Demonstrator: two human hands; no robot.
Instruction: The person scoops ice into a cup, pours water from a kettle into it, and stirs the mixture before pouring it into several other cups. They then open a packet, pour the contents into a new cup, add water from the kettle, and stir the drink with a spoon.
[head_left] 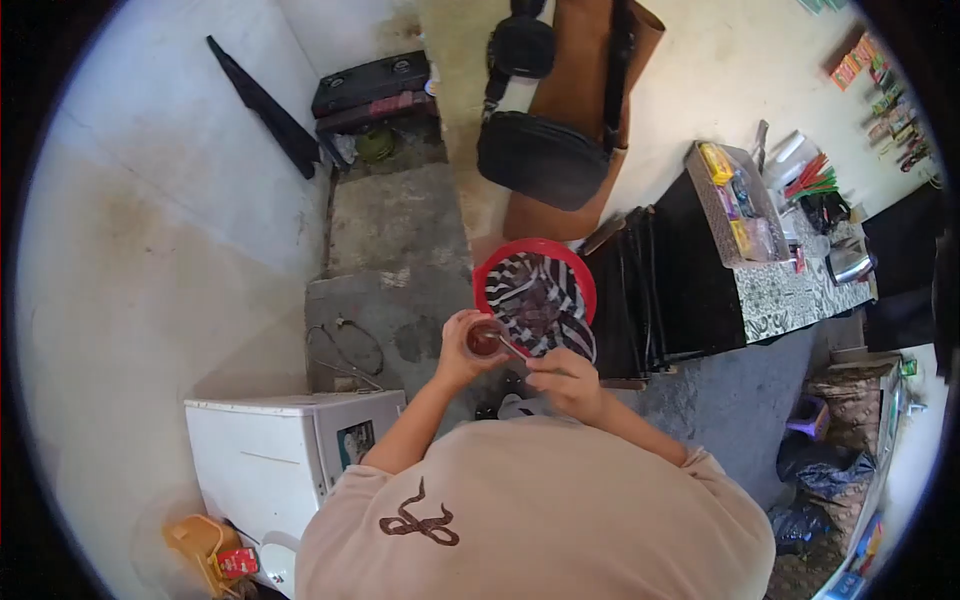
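My left hand [457,352] is wrapped around a cup [487,340] with reddish-brown contents, held in front of my body. A metal spoon [513,347] leans into the cup's mouth, its handle gripped by the closed fingers of my right hand [567,384]. Just beyond my hands stands a red basin [535,246] with black-and-white striped cloth [545,290] in it. The spoon's tip is hard to make out inside the cup.
To the left stands a white refrigerator [250,450], with a cable [360,350] on the grey floor beyond it. Black bags [545,160] hang on the wall ahead. At right, a patterned table [790,300] carries a basket [712,200] of packets and a kettle [850,260].
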